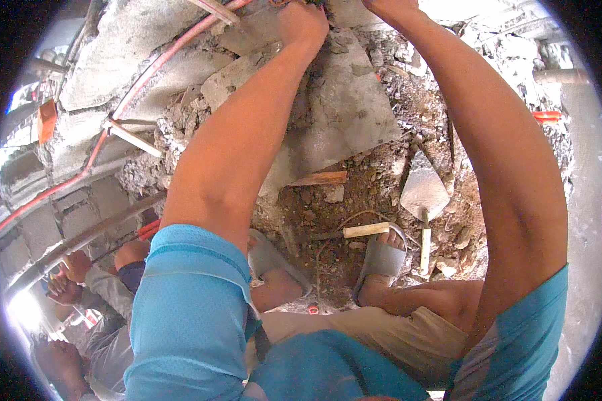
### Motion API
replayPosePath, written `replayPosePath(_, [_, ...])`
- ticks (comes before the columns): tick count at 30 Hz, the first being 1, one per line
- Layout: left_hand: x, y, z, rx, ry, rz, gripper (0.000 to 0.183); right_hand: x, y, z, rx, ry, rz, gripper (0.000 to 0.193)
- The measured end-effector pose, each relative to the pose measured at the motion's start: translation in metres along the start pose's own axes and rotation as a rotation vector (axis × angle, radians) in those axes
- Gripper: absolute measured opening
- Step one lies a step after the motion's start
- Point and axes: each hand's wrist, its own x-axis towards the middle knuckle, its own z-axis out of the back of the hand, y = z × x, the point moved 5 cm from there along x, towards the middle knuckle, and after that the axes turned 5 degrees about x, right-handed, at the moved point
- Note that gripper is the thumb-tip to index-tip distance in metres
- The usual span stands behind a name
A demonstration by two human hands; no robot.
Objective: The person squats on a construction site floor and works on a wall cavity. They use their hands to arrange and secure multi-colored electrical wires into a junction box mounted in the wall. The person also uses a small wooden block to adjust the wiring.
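The person's left hand (304, 24) is at the upper edge of the view, its fingers curled in beside something dark; whether it grips this cannot be told. The right hand (390, 5) is cut off by the same edge, well to the right, so its grip cannot be told either.

Nearest below the left hand is a flat, rough-faced grey concrete slab (358, 100), partly covered by the left forearm. It lies on coarse, crumbly brown soil (354, 194) mixed with pale stone chips. Its fairly straight right edge slants from upper middle down to a blunt corner at the right, and its lower edge runs from there down to the left; with the forearm across it, its long axis cannot be told.

A short reddish-brown strip (321, 178) lies at the slab's lower edge. To the right, a pointed metal trowel (424, 194) with a leaf-shaped blade and pale straight handle points away from the person. Near the foot in a grey sandal (381, 257), a pale, blocky handle (366, 230) lies nearly crosswise.
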Motion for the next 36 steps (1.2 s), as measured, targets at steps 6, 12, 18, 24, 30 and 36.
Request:
replayPosePath(6, [-0.011,-0.013,0.033,0.128,0.396,0.073,0.050,0.011,-0.016,0.000,-0.111,0.176,-0.180,0.060])
replayPosePath(12, [-0.008,0.012,0.020,-0.062,0.283,0.182,0.057,0.011,-0.002,-0.002,-0.077,0.114,-0.164,0.063])
replayPosePath(18, [-0.001,0.000,-0.003,0.033,0.115,0.290,0.051,0.005,-0.012,0.008,-0.059,0.012,-0.124,0.063])
replayPosePath(24, [-0.005,-0.002,0.019,0.058,0.160,0.286,0.055,0.011,-0.007,-0.001,-0.020,0.109,-0.183,0.063])
replayPosePath(30, [-0.013,0.036,0.021,-0.146,0.158,0.430,0.043,0.013,-0.004,-0.009,0.028,0.115,-0.151,0.064])
replayPosePath(36, [-0.005,0.044,0.013,0.304,-0.086,-0.065,0.041,0.015,-0.003,0.009,0.005,0.118,-0.151,0.064])
